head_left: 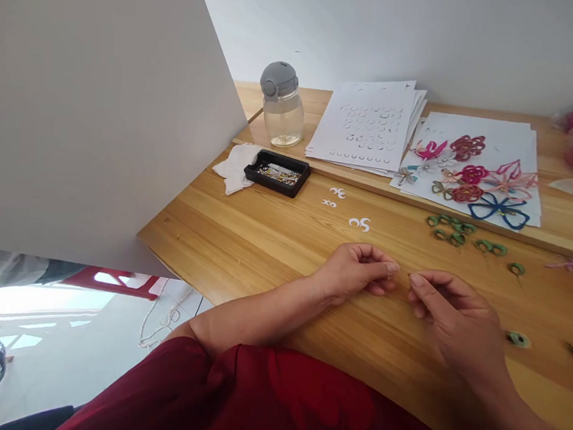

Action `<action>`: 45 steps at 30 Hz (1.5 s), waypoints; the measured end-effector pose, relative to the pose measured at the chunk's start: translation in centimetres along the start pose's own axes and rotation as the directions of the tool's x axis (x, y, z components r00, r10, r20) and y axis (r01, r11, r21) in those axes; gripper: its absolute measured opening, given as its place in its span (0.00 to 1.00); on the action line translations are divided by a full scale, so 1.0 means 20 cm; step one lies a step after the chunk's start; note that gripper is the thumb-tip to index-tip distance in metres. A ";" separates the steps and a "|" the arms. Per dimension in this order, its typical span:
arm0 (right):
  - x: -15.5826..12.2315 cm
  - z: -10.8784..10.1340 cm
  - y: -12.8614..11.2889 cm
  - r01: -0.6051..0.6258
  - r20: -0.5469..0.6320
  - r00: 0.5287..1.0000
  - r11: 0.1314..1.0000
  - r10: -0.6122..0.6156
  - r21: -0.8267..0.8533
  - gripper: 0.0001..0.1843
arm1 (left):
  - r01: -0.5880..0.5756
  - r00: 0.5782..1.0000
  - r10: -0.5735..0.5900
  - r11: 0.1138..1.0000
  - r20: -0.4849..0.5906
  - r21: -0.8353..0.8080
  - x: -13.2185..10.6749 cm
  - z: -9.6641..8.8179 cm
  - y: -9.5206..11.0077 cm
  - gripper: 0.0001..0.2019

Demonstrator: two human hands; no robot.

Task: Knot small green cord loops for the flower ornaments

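left hand (pixel 356 273), right hand (pixel 455 318), on table (pixel 264 240)

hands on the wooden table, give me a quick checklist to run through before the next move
1. Left hand rests on the table with its fingertips pinched shut: ok.
2. Right hand is pinched too, its tips just short of the left's: ok.
3. Anything held between the tips: cannot tell, too small to see.
4. Green coils lie beyond the hands, apart from them: ok.
5. Single green coil lies close beside the right hand and might get brushed: not ok.
6. Black tray sits flat, well away from both hands: ok.
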State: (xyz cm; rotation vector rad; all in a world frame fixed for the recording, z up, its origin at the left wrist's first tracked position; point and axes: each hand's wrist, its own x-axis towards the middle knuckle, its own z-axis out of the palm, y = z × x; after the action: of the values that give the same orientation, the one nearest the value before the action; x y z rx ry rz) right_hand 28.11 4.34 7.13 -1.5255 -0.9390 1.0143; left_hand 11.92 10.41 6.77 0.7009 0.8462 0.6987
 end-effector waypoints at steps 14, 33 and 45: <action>0.00 0.02 -0.02 -0.158 0.118 0.981 0.987 0.156 0.003 0.28 | 0.020 0.997 -0.030 0.991 -0.073 -0.134 0.00 0.00 0.00 0.15; 0.02 -0.07 0.06 -0.012 0.213 0.976 0.985 0.050 -0.172 0.25 | -0.013 0.998 0.010 0.998 -0.063 -0.057 -0.01 0.01 0.02 0.14; 0.18 -0.02 -0.06 0.006 0.270 0.958 0.936 0.096 -0.352 0.25 | -0.136 0.978 0.181 0.930 -0.105 0.341 -0.03 -0.11 0.12 0.07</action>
State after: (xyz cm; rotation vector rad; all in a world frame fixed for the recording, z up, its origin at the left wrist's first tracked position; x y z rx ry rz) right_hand 29.59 7.79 7.85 -1.7270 -1.3495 1.1661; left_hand 9.21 11.78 7.85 1.0445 1.0546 0.7628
